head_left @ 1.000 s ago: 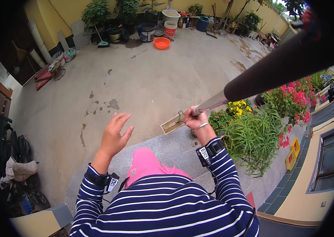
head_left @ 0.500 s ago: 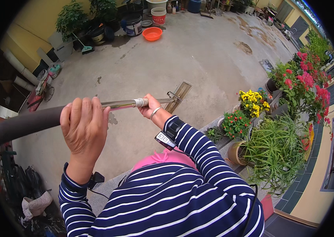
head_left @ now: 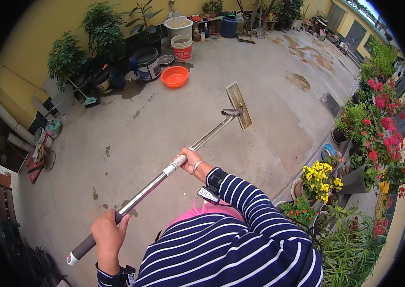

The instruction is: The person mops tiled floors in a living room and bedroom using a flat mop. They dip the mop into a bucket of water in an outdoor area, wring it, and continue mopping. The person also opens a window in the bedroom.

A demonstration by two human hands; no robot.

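I hold a flat mop (head_left: 147,191) by its long silver pole, which slants from the lower left up toward the middle. My left hand (head_left: 108,230) is wrapped round the pole at the dark foam grip, near its white end cap. Further along, my right hand (head_left: 192,160) is closed round the pole just past a pale collar. A bracelet shows on the right wrist. The rectangular mop head (head_left: 236,97) lies out on the grey concrete ground, joined to the pole by a hinged bracket. No cloth is visible on its upper face.
An orange basin (head_left: 174,77), a red-and-white bucket (head_left: 182,51) and a dark bucket (head_left: 148,69) stand by the far wall, with a broom (head_left: 92,101) to their left. Potted yellow flowers (head_left: 318,179) and other plants line the right side. Damp spots mark the ground.
My left hand has dropped down and closer to me, so the pole slants more steeply. The mop head has turned and now appears further right and away. The view has shifted too.
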